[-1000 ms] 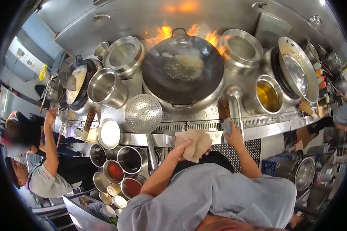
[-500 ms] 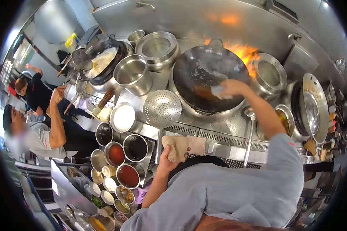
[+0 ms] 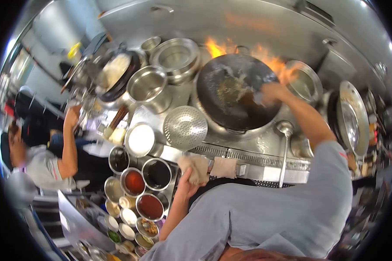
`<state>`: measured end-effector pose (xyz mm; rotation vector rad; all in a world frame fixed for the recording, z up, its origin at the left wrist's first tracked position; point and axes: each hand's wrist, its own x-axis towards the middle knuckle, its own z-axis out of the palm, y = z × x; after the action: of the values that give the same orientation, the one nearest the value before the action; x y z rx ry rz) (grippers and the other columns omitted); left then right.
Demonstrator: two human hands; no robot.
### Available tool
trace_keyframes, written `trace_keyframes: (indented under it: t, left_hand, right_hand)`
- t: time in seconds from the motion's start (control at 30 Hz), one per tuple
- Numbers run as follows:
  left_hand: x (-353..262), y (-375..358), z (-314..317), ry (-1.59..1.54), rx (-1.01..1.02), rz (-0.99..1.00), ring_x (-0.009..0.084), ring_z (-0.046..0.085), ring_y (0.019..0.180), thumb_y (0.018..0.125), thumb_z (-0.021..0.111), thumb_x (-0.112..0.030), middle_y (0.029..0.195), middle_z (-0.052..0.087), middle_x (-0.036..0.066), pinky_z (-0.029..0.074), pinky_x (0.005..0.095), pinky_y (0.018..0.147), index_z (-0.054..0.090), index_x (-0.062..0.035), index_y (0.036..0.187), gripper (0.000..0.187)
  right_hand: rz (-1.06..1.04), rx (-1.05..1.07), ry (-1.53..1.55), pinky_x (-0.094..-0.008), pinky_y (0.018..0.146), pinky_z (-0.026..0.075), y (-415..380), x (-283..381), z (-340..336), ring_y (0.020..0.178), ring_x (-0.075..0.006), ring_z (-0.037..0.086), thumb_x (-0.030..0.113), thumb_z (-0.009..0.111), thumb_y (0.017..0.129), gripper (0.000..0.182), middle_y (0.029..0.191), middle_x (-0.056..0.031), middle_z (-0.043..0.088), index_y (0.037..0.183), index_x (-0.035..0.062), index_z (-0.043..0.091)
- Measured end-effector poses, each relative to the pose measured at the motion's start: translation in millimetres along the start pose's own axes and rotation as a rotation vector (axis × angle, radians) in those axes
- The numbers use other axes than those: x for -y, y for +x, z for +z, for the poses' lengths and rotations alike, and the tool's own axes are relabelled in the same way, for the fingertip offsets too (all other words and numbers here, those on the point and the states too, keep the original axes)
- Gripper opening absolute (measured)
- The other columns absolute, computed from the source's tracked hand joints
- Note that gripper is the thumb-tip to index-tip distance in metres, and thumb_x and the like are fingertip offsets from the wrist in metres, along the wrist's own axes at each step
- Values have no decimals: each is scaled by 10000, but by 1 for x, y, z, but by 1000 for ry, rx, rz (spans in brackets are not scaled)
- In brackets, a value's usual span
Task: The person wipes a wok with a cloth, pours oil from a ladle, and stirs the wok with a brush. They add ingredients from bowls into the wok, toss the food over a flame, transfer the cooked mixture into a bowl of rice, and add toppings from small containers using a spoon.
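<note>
Steel range (image 3: 260,140), flames (image 3: 272,63) behind the wok (image 3: 224,114).
Right hand (image 3: 271,92) has shifted toward the wok's right rim, grip too blurred to tell; left hand (image 3: 186,186), on the wearer's side of the wok, stays clasped around folded cloth (image 3: 194,168).

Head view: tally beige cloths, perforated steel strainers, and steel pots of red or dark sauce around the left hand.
Beige folded cloths: 2
Perforated round steel strainer: 1
Red-sauce steel pots: 2
Dark-sauce steel pots: 2
Total: 7
</note>
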<state>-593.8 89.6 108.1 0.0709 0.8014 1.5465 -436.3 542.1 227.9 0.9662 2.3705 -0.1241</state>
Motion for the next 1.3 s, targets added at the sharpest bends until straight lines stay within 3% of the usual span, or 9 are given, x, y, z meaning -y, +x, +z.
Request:
trace_keyframes:
  t: [0.07,0.27,0.4,0.57,0.8,1.03,1.1,1.27,1.3]
  left_hand:
    - [-5,60,30,18,17,-47,277,628,980,929,482,-567,1218,599,121,551,377,685,411,-122,1377,635]
    - [23,191,79,142,-75,-123,230,657,867,917,538,-569,996,643,77,536,306,594,544,-128,1130,490]
    - [17,179,98,39,-88,-124,219,655,817,924,615,-414,940,631,72,529,280,570,548,-97,1061,352]
    - [6,207,91,64,-261,-169,207,603,709,820,643,-87,916,581,93,418,265,444,495,-70,1058,280]
    - [11,234,49,267,-273,-99,205,602,672,831,590,-94,891,583,111,427,272,439,485,-70,1079,270]
    - [-9,192,74,406,-321,143,168,571,621,901,547,-162,831,601,73,384,247,429,518,-69,1044,173]
    - [-28,174,67,429,-325,138,165,567,611,896,553,-163,816,598,75,384,244,429,524,-62,1024,166]
    - [-60,128,87,579,-329,229,147,545,554,844,588,-133,769,578,75,359,228,400,530,-47,959,155]
    - [-63,127,88,570,-317,252,139,539,563,825,583,-112,776,561,73,347,228,385,511,-43,995,197]
  right_hand:
    - [58,-276,164,-447,756,543,51,9,-6,910,-314,697,364,731,661,404,978,-171,713,931,63,741]
    - [-4,-321,425,-433,859,536,12,111,37,993,-366,665,333,688,701,438,1031,-234,683,1012,26,704]
    - [-28,-97,206,-429,883,525,-72,62,58,1016,-308,673,324,664,745,410,1075,-133,698,1141,220,688]
    - [172,-159,76,-403,632,566,-13,-27,10,838,-237,717,284,651,763,206,858,-93,733,848,127,754]
    - [132,-327,621,-390,836,547,54,123,32,1009,-269,683,208,644,726,333,1048,-142,710,1013,65,734]
    - [-112,-111,407,-436,733,560,-56,36,86,927,-302,681,457,724,691,583,1052,-166,695,1094,36,705]
    - [159,-72,596,-435,611,570,-101,-22,83,886,-271,691,407,739,714,520,1033,-152,697,1057,17,705]
    - [589,-830,1037,-403,796,530,-155,-40,167,872,-282,689,504,701,733,605,949,-149,719,1156,71,677]
    - [635,-675,1215,-398,802,527,-132,-26,224,871,-293,685,524,697,744,650,951,-166,715,1183,46,653]
